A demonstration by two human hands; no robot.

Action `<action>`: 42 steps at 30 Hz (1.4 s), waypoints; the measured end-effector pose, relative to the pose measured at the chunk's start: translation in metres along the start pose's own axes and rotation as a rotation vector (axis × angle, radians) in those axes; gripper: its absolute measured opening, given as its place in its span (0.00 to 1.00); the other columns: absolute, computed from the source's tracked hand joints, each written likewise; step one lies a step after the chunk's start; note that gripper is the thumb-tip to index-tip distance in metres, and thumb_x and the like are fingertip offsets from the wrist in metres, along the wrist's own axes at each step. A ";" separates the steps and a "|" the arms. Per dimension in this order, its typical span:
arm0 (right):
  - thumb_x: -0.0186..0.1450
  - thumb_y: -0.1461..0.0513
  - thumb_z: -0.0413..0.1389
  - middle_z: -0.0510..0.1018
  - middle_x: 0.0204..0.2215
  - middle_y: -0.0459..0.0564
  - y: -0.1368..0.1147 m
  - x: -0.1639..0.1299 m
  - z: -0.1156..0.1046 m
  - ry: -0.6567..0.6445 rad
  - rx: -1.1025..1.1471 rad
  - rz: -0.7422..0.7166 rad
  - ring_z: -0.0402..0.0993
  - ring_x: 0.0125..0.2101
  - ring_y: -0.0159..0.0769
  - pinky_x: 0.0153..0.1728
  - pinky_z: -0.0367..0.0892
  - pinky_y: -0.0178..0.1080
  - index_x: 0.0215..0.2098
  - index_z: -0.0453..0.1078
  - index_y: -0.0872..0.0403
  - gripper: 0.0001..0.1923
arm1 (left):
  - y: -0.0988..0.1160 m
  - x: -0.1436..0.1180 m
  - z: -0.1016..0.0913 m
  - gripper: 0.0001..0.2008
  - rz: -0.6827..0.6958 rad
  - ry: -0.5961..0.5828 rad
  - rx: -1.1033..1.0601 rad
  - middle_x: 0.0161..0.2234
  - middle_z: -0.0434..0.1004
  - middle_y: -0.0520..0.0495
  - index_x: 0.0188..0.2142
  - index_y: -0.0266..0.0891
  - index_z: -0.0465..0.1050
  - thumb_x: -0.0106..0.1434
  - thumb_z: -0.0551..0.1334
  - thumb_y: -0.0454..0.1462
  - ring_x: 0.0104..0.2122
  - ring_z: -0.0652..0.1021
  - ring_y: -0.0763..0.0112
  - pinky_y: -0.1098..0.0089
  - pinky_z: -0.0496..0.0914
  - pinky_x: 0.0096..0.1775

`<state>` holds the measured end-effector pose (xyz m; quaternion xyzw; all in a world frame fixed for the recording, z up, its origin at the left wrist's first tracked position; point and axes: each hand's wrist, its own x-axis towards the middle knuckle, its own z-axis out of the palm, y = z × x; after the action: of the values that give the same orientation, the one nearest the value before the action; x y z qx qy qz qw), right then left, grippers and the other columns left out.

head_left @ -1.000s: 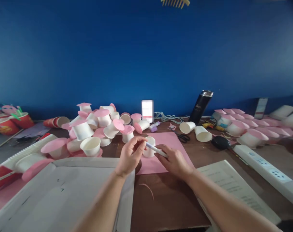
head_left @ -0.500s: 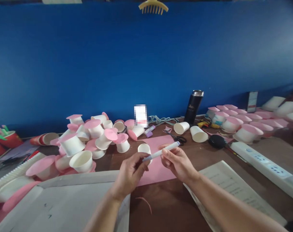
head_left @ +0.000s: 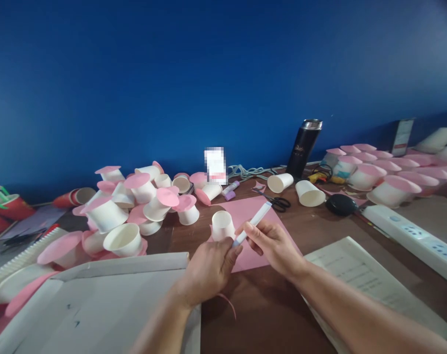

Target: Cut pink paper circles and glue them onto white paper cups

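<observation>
Both hands meet over the brown table on one white marker [head_left: 253, 222]. My right hand [head_left: 275, 245] grips its barrel, tilted up to the right. My left hand [head_left: 210, 268] pinches the lower, purple-tipped end with thumb and fingers. Just behind them a small white paper cup [head_left: 222, 225] stands upside down on a pink paper sheet [head_left: 245, 209]. A thin pink paper strip [head_left: 228, 302] lies by my left wrist.
A heap of white cups with pink paper discs [head_left: 134, 206] lies at the left. Black scissors [head_left: 277, 200], a glue stick [head_left: 230, 189], two tipped cups [head_left: 297, 188], a black flask [head_left: 303, 147], a power strip [head_left: 411, 231] and rows of pink-topped cups [head_left: 378, 172] lie right. Grey card [head_left: 98, 305] and printed sheet [head_left: 359, 280] are nearest.
The marker has swung from lying flat to pointing up and right. My left hand closed onto its lower end, and both hands drew slightly nearer to me.
</observation>
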<state>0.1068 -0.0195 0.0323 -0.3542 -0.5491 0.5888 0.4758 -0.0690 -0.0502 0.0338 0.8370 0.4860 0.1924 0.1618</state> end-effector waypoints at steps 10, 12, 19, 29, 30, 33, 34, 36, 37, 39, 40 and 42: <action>0.56 0.52 0.64 0.57 0.16 0.37 0.000 0.032 -0.038 0.437 0.358 -0.070 0.48 0.14 0.19 0.15 0.45 0.29 0.27 0.71 0.57 0.16 | -0.041 0.002 -0.017 0.22 -0.503 0.399 0.180 0.23 0.73 0.49 0.26 0.41 0.66 0.67 0.49 0.52 0.25 0.72 0.68 0.71 0.57 0.27; 0.59 0.50 0.62 0.59 0.16 0.38 0.009 0.028 -0.030 0.374 0.239 -0.087 0.50 0.14 0.20 0.15 0.46 0.30 0.28 0.72 0.56 0.17 | -0.052 0.003 -0.017 0.21 -0.631 0.294 0.318 0.25 0.76 0.47 0.27 0.42 0.69 0.66 0.49 0.51 0.25 0.74 0.66 0.71 0.55 0.25; 0.63 0.47 0.56 0.59 0.15 0.40 0.017 0.018 -0.024 0.341 -0.044 -0.103 0.51 0.16 0.25 0.17 0.47 0.33 0.31 0.74 0.56 0.20 | -0.056 0.004 -0.010 0.20 -0.452 0.516 0.402 0.34 0.79 0.43 0.52 0.40 0.70 0.65 0.53 0.46 0.31 0.77 0.61 0.67 0.65 0.30; 0.66 0.54 0.53 0.74 0.25 0.47 0.021 0.002 -0.001 -0.020 -0.456 -0.221 0.69 0.28 0.32 0.30 0.63 0.34 0.31 0.73 0.55 0.14 | -0.035 0.012 0.000 0.26 0.192 0.451 0.277 0.51 0.76 0.47 0.51 0.41 0.72 0.55 0.53 0.23 0.53 0.72 0.62 0.59 0.65 0.54; 0.67 0.55 0.53 0.75 0.26 0.46 0.023 0.002 0.000 -0.051 -0.467 -0.223 0.70 0.28 0.33 0.30 0.64 0.34 0.32 0.73 0.55 0.13 | -0.036 0.012 0.001 0.25 0.183 0.442 0.267 0.50 0.77 0.48 0.50 0.41 0.72 0.55 0.53 0.23 0.52 0.73 0.63 0.59 0.66 0.53; 0.66 0.57 0.53 0.79 0.31 0.48 0.030 0.002 0.003 -0.097 -0.511 -0.214 0.74 0.31 0.35 0.33 0.66 0.35 0.34 0.75 0.54 0.11 | -0.039 0.013 -0.001 0.25 0.174 0.428 0.242 0.48 0.78 0.48 0.48 0.41 0.74 0.54 0.53 0.22 0.49 0.75 0.63 0.59 0.68 0.50; 0.66 0.58 0.54 0.80 0.33 0.49 0.032 0.002 0.003 -0.093 -0.529 -0.209 0.75 0.33 0.36 0.34 0.67 0.36 0.35 0.75 0.53 0.10 | -0.039 0.014 -0.001 0.26 0.177 0.431 0.237 0.48 0.78 0.48 0.48 0.41 0.74 0.54 0.52 0.21 0.49 0.75 0.63 0.59 0.68 0.50; 0.64 0.59 0.55 0.81 0.38 0.50 0.036 0.002 0.004 -0.093 -0.562 -0.216 0.76 0.36 0.38 0.38 0.69 0.37 0.38 0.77 0.52 0.09 | -0.039 0.015 -0.002 0.26 0.184 0.438 0.229 0.48 0.79 0.48 0.48 0.40 0.74 0.54 0.52 0.21 0.48 0.75 0.63 0.58 0.69 0.50; 0.64 0.60 0.56 0.81 0.39 0.50 0.037 0.002 0.004 -0.107 -0.578 -0.228 0.77 0.37 0.38 0.39 0.69 0.37 0.40 0.77 0.52 0.09 | -0.039 0.015 -0.003 0.26 0.186 0.441 0.226 0.48 0.79 0.47 0.48 0.41 0.74 0.54 0.52 0.21 0.48 0.75 0.63 0.58 0.69 0.49; 0.63 0.61 0.56 0.81 0.40 0.50 0.038 0.001 0.005 -0.160 -0.621 -0.257 0.77 0.37 0.38 0.41 0.69 0.38 0.42 0.77 0.51 0.11 | -0.039 0.016 -0.002 0.25 0.187 0.451 0.223 0.48 0.79 0.48 0.48 0.41 0.75 0.55 0.52 0.21 0.48 0.76 0.63 0.58 0.69 0.49; 0.64 0.61 0.55 0.81 0.40 0.50 0.039 0.001 0.005 -0.185 -0.648 -0.263 0.77 0.37 0.38 0.41 0.69 0.38 0.43 0.77 0.51 0.11 | -0.039 0.016 -0.002 0.25 0.188 0.457 0.223 0.47 0.79 0.48 0.47 0.41 0.75 0.55 0.52 0.21 0.48 0.76 0.63 0.58 0.69 0.49; 0.64 0.61 0.55 0.82 0.40 0.50 0.040 0.001 0.006 -0.203 -0.700 -0.254 0.77 0.37 0.38 0.40 0.69 0.38 0.45 0.77 0.50 0.13 | -0.040 0.016 -0.001 0.25 0.188 0.463 0.223 0.47 0.79 0.49 0.46 0.41 0.76 0.55 0.52 0.21 0.48 0.76 0.63 0.58 0.69 0.50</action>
<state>0.0943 -0.0183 -0.0062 -0.3644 -0.8007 0.3340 0.3385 -0.0922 -0.0171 0.0193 0.8249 0.4483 0.3382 -0.0655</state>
